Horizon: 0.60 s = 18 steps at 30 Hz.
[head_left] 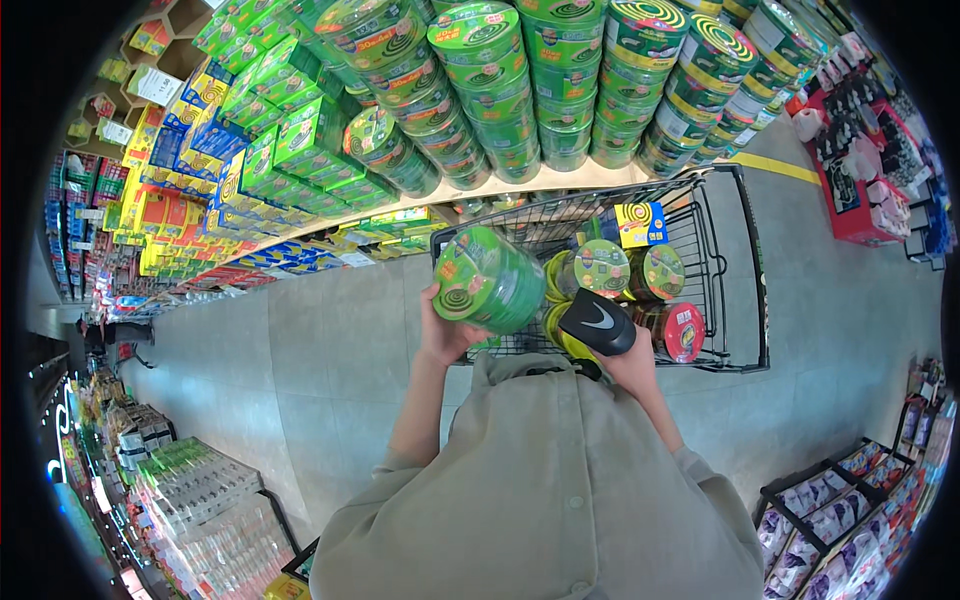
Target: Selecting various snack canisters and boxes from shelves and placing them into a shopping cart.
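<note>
My left hand (446,338) grips a green round pack of mosquito coils (490,280) from its left and lower side, tilting its spiral-printed end up over the left end of the shopping cart (743,270). In my right hand (630,360) is a black handheld barcode scanner (597,322), its head angled up and left, a short gap from the pack. Inside the cart, beyond the scanner, lie round containers with green spiral-printed lids (601,268), a red-lidded container (684,332) and a yellow and blue box (640,225).
Tall stacks of green round coil packs (500,110) fill the shelf (560,180) past the cart. Yellow and blue boxes (205,120) continue leftward. A red display bin (860,200) stands at right; wrapped packs (200,500) are piled behind me at left, beside a dark rack (830,500) opposite.
</note>
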Motion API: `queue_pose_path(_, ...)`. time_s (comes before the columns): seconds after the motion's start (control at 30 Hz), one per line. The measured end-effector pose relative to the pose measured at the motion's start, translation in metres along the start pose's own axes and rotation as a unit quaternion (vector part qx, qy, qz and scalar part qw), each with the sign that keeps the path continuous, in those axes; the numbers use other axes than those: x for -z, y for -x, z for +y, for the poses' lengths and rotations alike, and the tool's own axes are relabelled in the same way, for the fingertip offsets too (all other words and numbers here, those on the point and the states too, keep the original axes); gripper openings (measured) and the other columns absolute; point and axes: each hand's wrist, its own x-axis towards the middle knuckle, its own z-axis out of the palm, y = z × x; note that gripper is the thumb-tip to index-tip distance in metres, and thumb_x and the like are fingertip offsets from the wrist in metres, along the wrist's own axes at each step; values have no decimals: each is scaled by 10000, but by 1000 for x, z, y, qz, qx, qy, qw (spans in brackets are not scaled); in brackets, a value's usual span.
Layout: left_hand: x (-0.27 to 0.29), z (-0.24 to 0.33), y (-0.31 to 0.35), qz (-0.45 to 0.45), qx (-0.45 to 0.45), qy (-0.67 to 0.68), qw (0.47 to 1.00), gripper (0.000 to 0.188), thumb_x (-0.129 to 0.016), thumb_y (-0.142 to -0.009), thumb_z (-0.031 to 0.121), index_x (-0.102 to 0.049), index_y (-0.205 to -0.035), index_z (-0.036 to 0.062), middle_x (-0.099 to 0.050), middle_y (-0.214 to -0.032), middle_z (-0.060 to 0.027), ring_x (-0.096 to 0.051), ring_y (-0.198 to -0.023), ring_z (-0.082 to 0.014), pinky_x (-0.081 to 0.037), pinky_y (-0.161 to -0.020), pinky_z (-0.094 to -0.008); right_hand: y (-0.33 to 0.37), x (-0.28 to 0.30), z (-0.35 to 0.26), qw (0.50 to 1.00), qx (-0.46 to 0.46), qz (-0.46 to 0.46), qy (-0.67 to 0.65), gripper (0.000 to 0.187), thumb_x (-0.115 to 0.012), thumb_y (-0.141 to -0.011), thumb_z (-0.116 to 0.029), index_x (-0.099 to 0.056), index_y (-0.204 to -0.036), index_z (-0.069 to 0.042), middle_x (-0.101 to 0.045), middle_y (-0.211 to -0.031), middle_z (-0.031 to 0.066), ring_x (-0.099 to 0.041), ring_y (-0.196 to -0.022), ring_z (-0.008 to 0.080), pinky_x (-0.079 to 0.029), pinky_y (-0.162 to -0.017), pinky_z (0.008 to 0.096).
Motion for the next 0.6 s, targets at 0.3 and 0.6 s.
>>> queue_pose_path(0.3, 67, 25, -19, -25, 20, -57, 998, 703, -481, -819, 539, -495, -1317, 43, -588, -1239, -141, -588, -1090, -292, -468, -949, -434, -6, 4, 9, 998, 12, -56, 14, 379, -780, -658, -102, -663, -999, 18, -703, -916, 165, -697, -861, 269, -531, -772, 336)
queue_pose_path(0.6, 61, 13, -31, 59, 10, -89, 994, 743, -494, -816, 542, -438, -1371, 51, -525, -1331, -149, -542, -1186, -303, -443, -1004, -454, -1, -4, 22, 999, -22, 42, 16, 361, -752, -658, -71, -661, -996, 15, -699, -887, 177, -699, -850, 285, -527, -747, 328)
